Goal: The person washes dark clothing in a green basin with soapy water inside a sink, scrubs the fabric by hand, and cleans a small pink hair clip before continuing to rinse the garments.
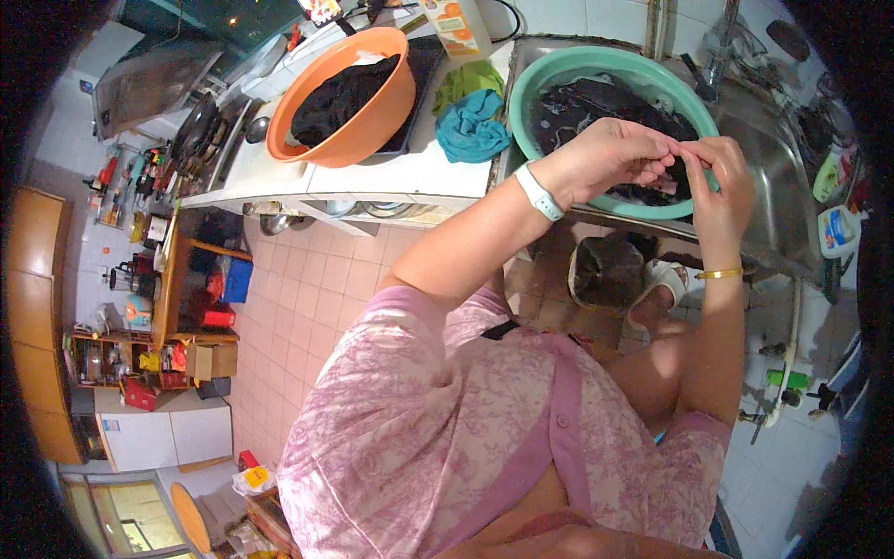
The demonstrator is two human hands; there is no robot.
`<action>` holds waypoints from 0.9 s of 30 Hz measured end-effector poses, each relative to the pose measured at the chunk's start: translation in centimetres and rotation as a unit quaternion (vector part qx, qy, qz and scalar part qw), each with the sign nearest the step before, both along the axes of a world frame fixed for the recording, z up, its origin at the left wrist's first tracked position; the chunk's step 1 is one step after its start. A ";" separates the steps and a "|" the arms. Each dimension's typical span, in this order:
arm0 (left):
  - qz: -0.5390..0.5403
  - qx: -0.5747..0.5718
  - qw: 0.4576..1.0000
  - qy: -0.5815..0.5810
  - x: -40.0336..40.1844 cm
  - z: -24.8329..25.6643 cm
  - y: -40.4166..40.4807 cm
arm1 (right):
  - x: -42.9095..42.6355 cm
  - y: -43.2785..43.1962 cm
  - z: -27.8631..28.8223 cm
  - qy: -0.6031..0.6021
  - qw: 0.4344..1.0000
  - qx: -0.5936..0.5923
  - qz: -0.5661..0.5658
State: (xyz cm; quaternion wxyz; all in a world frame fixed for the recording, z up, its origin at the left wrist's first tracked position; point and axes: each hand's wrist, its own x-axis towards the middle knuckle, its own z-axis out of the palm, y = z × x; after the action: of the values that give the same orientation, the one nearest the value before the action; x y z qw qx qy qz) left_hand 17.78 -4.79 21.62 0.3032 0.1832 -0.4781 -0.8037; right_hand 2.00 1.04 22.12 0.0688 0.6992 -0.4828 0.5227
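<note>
Over the green plastic basin (522, 119), my left hand (607, 157) and my right hand (726, 171) meet at the fingertips. Both have thumb and fingers pinched; whether something tiny is between them cannot be made out. A pale watch (536, 190) is on my left wrist, and a gold bracelet (719, 274) circles the right. Dark wet cloth (594, 101) lies in foamy water in the basin, partly hidden by my hands. The basin stands in the steel sink (775, 182).
On the counter left of the sink are a teal cloth (473, 129), a green cloth (471, 84) and an orange basin (377, 133) of dark fabric (342, 98). A large bottle (457, 28) stands behind. Detergent bottles (838, 230) sit at right. A bin (606, 271) is below.
</note>
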 end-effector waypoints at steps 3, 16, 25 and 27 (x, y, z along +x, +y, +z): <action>0.062 -0.069 0.995 -0.046 0.2 -0.2 0.1 | -0.3 -0.2 -0.6 -0.047 0.999 0.004 0.010; 0.103 -0.248 0.960 -0.082 -1.4 -2.4 1.0 | 0.2 0.2 -0.7 -0.077 0.993 0.068 0.054; 0.254 -0.428 0.839 -0.219 -0.3 -0.8 0.6 | -1.5 -0.5 -1.6 -0.111 0.976 0.188 -0.023; 0.275 -0.448 0.825 -0.208 -0.5 -1.0 0.2 | -1.8 -0.8 -2.1 -0.165 0.943 0.282 0.063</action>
State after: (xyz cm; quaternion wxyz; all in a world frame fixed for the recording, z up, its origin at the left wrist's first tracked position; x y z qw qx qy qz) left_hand 17.31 -4.54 20.66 0.4539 0.3139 -0.7668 -0.3278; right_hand 0.21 0.20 20.05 -0.2449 0.6227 -0.5699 0.4769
